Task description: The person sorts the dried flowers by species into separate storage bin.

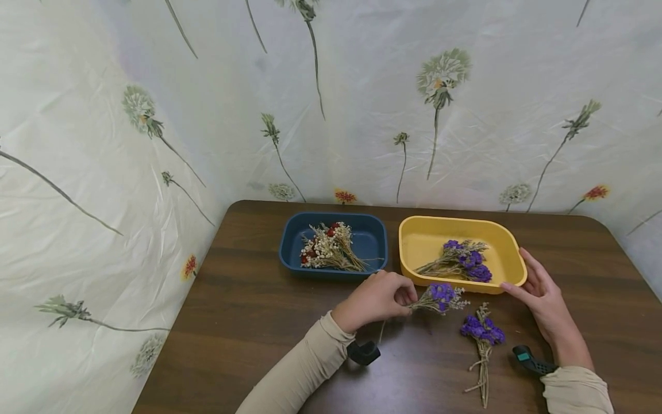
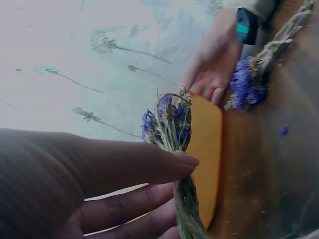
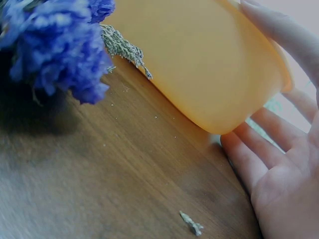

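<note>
My left hand [image 1: 376, 299] pinches a small bunch of purple dried flowers [image 1: 442, 296] by its stems, with the blooms pointing right, just in front of the yellow tray [image 1: 421, 244]. Thumb and fingertips meet on the stems in the left wrist view. At the tray's front right corner, my right hand [image 1: 544, 296] holds it, the thumb on the rim and the fingers along the outer side. More purple dried flowers [image 1: 468, 260] lie inside this tray. Another purple bunch [image 1: 483, 339], its stems tied with twine, lies on the table between the two hands.
A blue tray [image 1: 373, 237] stands left of the yellow one, holding white and red dried flowers [image 1: 331, 247]. Small plant bits, such as a greenish sprig [image 3: 191, 223], are scattered on the brown table [image 1: 248, 299]. A flower-patterned curtain [image 1: 351, 115] hangs behind and left.
</note>
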The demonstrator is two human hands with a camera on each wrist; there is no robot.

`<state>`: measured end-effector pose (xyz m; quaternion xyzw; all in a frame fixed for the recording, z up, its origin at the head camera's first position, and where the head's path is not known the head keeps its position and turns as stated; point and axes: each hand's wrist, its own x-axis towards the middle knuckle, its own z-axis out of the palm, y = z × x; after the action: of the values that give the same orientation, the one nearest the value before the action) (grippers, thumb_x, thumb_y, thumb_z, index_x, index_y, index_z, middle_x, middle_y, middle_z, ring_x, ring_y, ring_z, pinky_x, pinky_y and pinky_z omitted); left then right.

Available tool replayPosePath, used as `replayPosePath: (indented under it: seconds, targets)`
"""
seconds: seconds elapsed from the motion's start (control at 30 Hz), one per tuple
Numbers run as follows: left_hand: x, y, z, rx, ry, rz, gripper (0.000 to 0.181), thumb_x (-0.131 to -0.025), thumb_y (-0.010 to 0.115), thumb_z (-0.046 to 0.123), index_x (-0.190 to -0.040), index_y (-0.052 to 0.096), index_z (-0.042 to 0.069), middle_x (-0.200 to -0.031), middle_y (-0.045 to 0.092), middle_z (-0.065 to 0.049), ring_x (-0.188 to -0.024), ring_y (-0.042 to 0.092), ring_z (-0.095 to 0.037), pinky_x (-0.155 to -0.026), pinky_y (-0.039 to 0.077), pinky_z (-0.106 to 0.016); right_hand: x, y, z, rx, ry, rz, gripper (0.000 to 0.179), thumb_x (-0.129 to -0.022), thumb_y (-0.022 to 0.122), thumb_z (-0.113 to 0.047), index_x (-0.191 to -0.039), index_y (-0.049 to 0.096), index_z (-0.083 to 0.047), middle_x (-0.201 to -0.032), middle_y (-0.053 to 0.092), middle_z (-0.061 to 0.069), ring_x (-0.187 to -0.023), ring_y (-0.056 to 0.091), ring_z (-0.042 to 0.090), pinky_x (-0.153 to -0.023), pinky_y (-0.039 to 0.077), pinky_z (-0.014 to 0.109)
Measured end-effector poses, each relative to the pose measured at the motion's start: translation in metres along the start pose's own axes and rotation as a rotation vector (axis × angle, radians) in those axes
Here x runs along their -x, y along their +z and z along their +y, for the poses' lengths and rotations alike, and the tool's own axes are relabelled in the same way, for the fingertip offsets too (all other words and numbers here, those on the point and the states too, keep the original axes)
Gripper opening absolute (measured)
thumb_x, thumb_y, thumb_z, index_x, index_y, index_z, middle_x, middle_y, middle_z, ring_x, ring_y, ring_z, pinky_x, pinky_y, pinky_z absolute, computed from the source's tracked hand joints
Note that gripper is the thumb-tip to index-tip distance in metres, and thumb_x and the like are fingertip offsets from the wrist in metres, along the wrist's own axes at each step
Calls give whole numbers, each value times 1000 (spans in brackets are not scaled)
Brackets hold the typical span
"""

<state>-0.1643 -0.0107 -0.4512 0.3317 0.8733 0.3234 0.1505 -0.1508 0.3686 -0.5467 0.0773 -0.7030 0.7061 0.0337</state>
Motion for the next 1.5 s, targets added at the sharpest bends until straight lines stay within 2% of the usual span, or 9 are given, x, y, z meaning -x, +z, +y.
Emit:
replayPosePath:
  seconds: [0.27, 0.5, 0.63, 0.9, 1.2, 1.37, 1.5]
  targets:
    - [-9, -20, 1, 60, -8, 42, 13, -89, 82, 12, -100, 76, 14, -92, 75, 6, -76, 63, 4, -71, 50, -10, -1, 1, 0, 14, 16, 4, 85, -99, 60, 9, -167, 18, -19, -170, 30, -6, -124, 57, -11, -93, 48, 5]
    - [-31, -28, 6, 30, -24, 103, 10, -91, 81, 16, -99, 76, 16, -88, 73, 9, -75, 62, 3, -68, 49, -11, 0, 0, 1, 0, 5, 7, 84, -99, 59, 10, -167, 19, -18, -171, 30, -5, -125, 56, -11, -94, 47, 5]
    - [-47, -29, 9, -10, -33, 140, 8, -92, 79, 16, -99, 75, 18, -89, 72, 10, -75, 61, 3, -66, 48, -12, 0, 0, 1, 4, -3, 8, 84, -98, 59, 10, -167, 20, -18, -169, 32, -7, -125, 56, -11, -94, 47, 5]
    - [-74, -30, 15, -178, -46, 204, 6, -94, 77, 19, -98, 75, 22, -94, 72, 12, -82, 63, 1, -70, 47, -15, 1, -1, 2, 12, -6, -2, 85, -99, 58, 11, -167, 18, -17, -171, 27, -5, -126, 55, -12, -95, 46, 4]
    - [-97, -27, 19, -213, -64, 222, 7, -95, 76, 21, -102, 76, 24, -98, 73, 12, -88, 64, 0, -74, 49, -15, -3, -1, 0, 55, 30, 14, 86, -99, 61, 7, -167, 18, -22, -173, 22, -5, -124, 53, -16, -94, 44, 2]
    - [-112, -23, 19, -275, -104, 204, 9, -97, 74, 21, -104, 76, 26, -98, 72, 14, -87, 62, 0, -71, 49, -16, -2, -2, 1, 35, 28, 11, 86, -99, 61, 8, -167, 18, -21, -173, 24, -5, -124, 54, -14, -94, 46, 3]
    - [-122, -19, 20, -327, -111, 198, 13, -98, 70, 18, -107, 76, 25, -101, 73, 14, -90, 65, -1, -75, 51, -17, -1, -2, 2, 24, 23, 10, 86, -99, 60, 9, -167, 18, -21, -172, 26, -6, -125, 55, -13, -94, 46, 4]
